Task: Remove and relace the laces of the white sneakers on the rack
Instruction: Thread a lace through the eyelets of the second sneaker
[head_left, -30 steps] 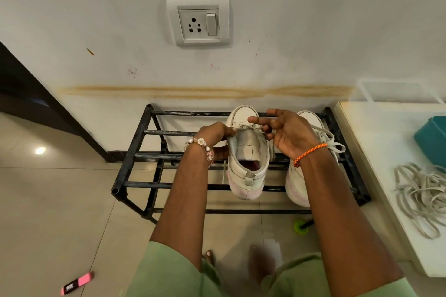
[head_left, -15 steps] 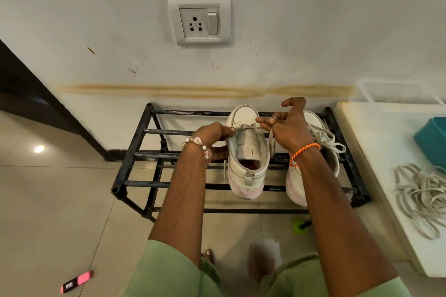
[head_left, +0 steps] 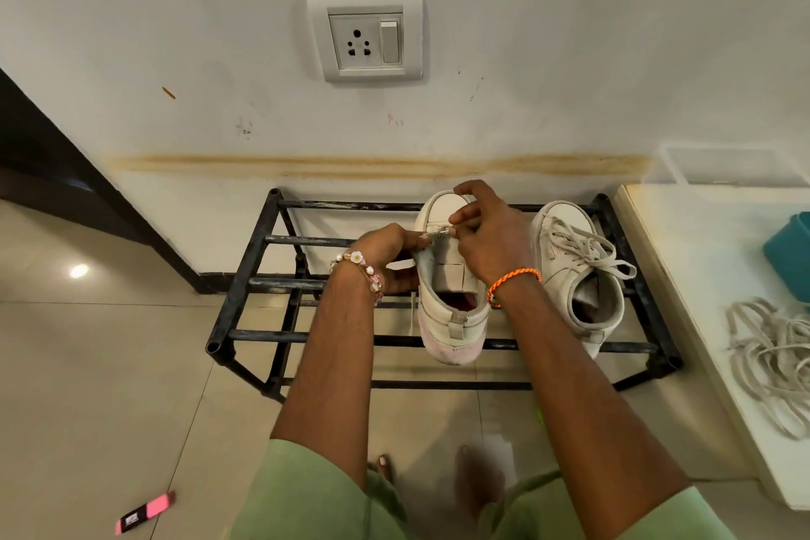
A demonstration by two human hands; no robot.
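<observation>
Bracing the near white leather sneaker [head_left: 451, 303] from its left flank, my left hand [head_left: 385, 252] has its fingers curled round the side wall and the thumb reaching up toward the eyelet row — my read is that this keeps the shoe from tipping while the lace is worked. The sneaker sits heel toward me on the black metal bar rack [head_left: 263, 338], toe to the wall, which leaves the tongue and eyelets open from above. My right hand [head_left: 491, 239] hangs over the upper; its thumb and forefinger are pressed together, pinching a short bit of pale flat lace [head_left: 438, 232] right at the left eyelet edge, the other fingers arched loosely above the toe cap. So the lace end lies between those two fingertips, just beside the left thumb, touching the shoe. A loose length drops down the shoe's left side, through the bars. Whether the lace is going in or coming out, I cannot tell. The second white sneaker [head_left: 578, 276] stands just to the right — fully laced, untouched.
</observation>
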